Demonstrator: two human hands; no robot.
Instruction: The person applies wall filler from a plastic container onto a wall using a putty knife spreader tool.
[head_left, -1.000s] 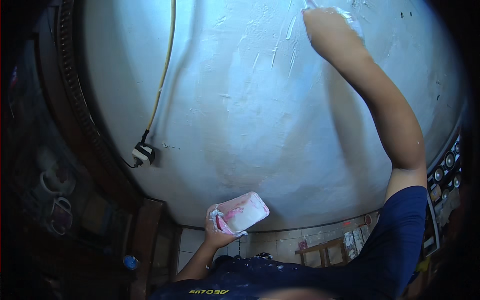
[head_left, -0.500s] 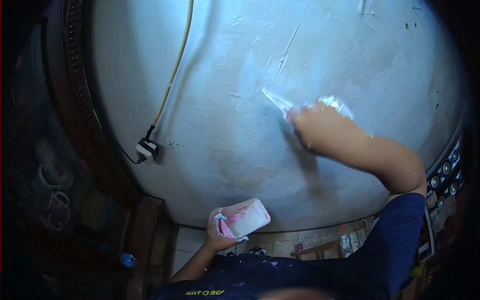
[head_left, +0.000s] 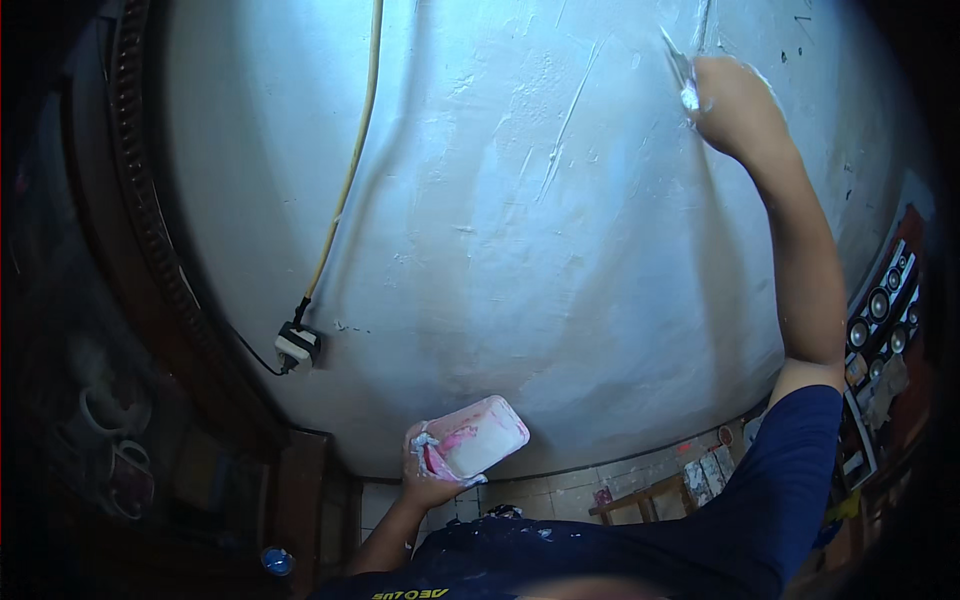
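Wall (head_left: 450, 260), pale and bluish with ridges and streaks of white paste, fills most of the view. Dark wooden furniture (head_left: 300, 470) stands along the left, and the navy shirt (head_left: 610, 550), flecked with white, spans the lower edge. A yellowish cord (head_left: 353, 180) hangs down the left part of the wall. Round speakers (head_left: 878, 303) stand at the far right. The tub (head_left: 488, 440), white and smeared pink, is tilted in front of the lower wall, its side gripped by the left hand (head_left: 428, 488). The right hand (head_left: 738, 105) is raised before the upper right of the wall, closed around a thin scraper (head_left: 676, 60); whether its blade touches the wall, I cannot tell. At the left are 2 mugs (head_left: 131, 482), dimly seen, and a black-and-white socket (head_left: 297, 346) at the cord's lower end
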